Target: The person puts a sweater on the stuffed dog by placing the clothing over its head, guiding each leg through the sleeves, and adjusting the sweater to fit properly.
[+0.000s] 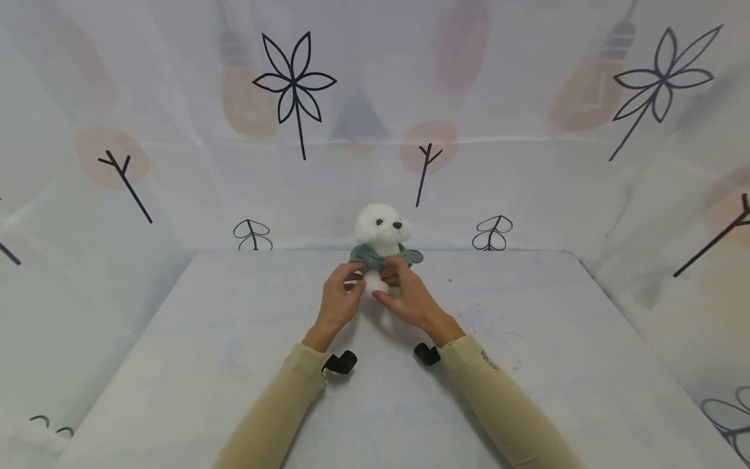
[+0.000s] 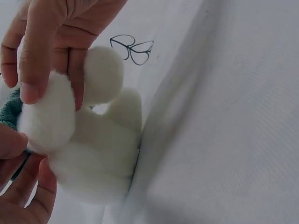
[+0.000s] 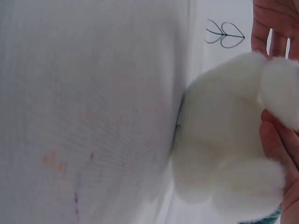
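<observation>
And here's the white toy dog, sitting upright towards the far end of the pale table, right by the back wall of cloth, its dark nose pointing forward and slightly to the right! Both hands are on it, one at either side of its front, below the green scarf. The left hand is bent around the toy's side, fingers and thumb curled in and clamped on it, with some of the green material showing between its fingers in the left wrist view. Over on the other side, the right hand grips as well, and the left wrist camera has its thumb laid over a fluffy white paw with a finger behind. The two thumbs come close together in front of the white belly. Look at the bottom of the dog in both wrist views: it rests against the tabletop. Beige sleeves reach in from the near edge, a black fitting beside each wrist. Faint purple marks dot the table to the right, and behind it all hangs the pale cloth, printed with black-outlined flowers.
</observation>
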Motion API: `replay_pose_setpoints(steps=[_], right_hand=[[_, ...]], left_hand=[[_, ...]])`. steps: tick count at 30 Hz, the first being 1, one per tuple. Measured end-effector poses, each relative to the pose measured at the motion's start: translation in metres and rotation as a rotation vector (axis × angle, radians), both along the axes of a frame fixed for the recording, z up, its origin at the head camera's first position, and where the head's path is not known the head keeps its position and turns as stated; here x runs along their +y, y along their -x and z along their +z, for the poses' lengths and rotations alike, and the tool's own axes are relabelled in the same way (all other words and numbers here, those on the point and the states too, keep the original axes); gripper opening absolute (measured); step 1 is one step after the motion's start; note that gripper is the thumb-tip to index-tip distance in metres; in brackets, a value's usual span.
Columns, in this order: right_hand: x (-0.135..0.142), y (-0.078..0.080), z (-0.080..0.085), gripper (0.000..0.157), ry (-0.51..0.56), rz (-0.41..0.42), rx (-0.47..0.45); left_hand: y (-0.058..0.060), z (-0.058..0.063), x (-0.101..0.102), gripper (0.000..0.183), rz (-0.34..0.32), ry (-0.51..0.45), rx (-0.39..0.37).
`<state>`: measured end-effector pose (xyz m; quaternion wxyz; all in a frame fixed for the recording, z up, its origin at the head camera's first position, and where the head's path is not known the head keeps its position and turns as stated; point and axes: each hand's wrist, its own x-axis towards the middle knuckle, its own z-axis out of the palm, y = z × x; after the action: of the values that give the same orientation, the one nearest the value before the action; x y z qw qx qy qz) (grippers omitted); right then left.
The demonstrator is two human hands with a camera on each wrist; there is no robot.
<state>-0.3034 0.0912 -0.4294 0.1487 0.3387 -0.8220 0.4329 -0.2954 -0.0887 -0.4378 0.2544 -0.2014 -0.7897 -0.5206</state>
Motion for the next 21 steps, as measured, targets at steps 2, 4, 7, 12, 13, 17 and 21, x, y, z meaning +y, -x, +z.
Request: replay_pose_setpoints(steps=[2, 4, 7, 12, 13, 17, 21], right_hand=[[-0.001, 0.0, -0.002, 0.052, -0.013, -0.003, 0.046], [-0.003, 0.0, -0.004, 0.049, -0.041, -0.024, 0.094], [-0.005, -0.001, -0.006, 0.042, -0.079, -0.077, 0.167], [-0.003, -0.001, -0.004, 0.028, -0.074, -0.09, 0.147], [-0.002, -0.002, -0.003, 0.027, -0.067, -0.082, 0.144], [0.001, -0.002, 0.004, 0.025, -0.026, -0.038, 0.154], [0.005, -0.003, 0.012, 0.027, 0.025, 0.006, 0.166]], left_hand=[[0.0, 0.0, 0.0, 0.031, -0.01, -0.003, -0.013], [0.0, -0.001, 0.0, 0.033, -0.02, -0.002, -0.016], [-0.001, -0.002, 0.001, 0.033, -0.036, 0.005, -0.012], [-0.003, -0.001, 0.003, 0.03, -0.035, 0.01, 0.011], [-0.003, 0.0, 0.003, 0.029, -0.025, 0.012, 0.033], [-0.003, 0.003, 0.004, 0.019, 0.062, 0.06, 0.175], [-0.004, 0.009, 0.005, 0.011, 0.161, 0.116, 0.285]])
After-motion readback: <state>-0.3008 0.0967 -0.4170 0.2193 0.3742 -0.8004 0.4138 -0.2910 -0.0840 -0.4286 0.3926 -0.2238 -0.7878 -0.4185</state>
